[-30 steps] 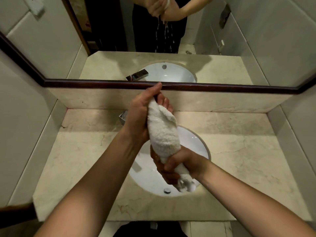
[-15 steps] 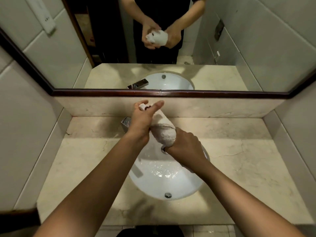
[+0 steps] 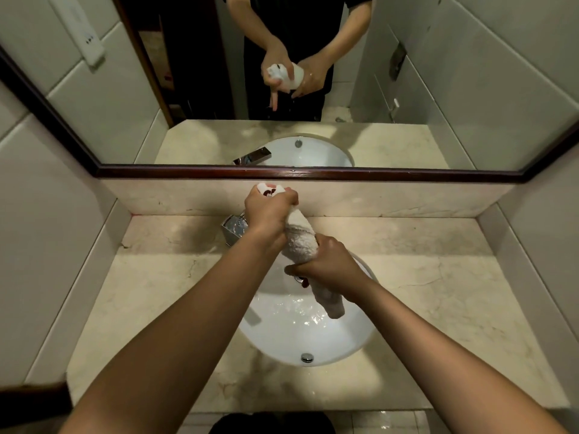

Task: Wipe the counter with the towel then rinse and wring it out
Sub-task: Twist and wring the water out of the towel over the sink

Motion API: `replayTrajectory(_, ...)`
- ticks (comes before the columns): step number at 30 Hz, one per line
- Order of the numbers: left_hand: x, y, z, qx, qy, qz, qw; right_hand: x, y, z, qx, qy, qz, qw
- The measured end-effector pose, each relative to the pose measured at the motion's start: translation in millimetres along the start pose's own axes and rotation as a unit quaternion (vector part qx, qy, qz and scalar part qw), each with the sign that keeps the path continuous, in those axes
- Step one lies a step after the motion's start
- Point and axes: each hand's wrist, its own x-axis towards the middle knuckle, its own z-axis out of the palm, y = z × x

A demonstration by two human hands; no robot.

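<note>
The head camera looks down at a person's two bare forearms reaching out over a white oval sink basin (image 3: 308, 349) set in a pale marble counter (image 3: 438, 292). A white terry towel (image 3: 299, 241), rolled into a tight rope, runs slantwise between the hands above the basin. The left hand (image 3: 269, 206) is the farther one, fist clenched round the towel's upper end, with a tuft poking out beyond the knuckles. The right hand (image 3: 329, 264) is nearer and lower, gripping the towel's lower part, and the loose tail hangs below that fist over the bowl. Just left of the left wrist sits a square chrome faucet (image 3: 233, 228). Water glistens in the basin beneath the right hand. Compared with half a second earlier, the left fingers, then splayed, have closed into a full fist, and the tail now shows below the right hand, so a fresh twist looks to be under way. Beyond the hands, a dark-framed mirror (image 3: 438, 89) reflects the same grip. The wringing, the task's last step, seems well advanced.
</note>
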Motion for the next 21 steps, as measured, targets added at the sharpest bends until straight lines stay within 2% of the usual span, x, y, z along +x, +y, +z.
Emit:
replayTrajectory(3,2.2,-3.3,0.1,0.004,0.000,-0.001,1.000,2.1,3.0,0.0,0.082,-0.034,0.015,0.996)
replayTrajectory(8,2.8,0.4,2.9,0.032,-0.016,0.017,0.999,7.4,9.2,5.8,0.133,-0.031,0.012,0.991)
replayTrajectory(12,6.9,1.2,3.4,0.031,-0.039,0.021,0.999,6.8,5.0,7.6,0.199,-0.066,0.027,0.977)
replayTrajectory(21,9.3,-7.9,-6.4,-0.004,-0.117,0.032,0.993,6.2,6.4,4.1,0.239,-0.142,0.082,0.957)
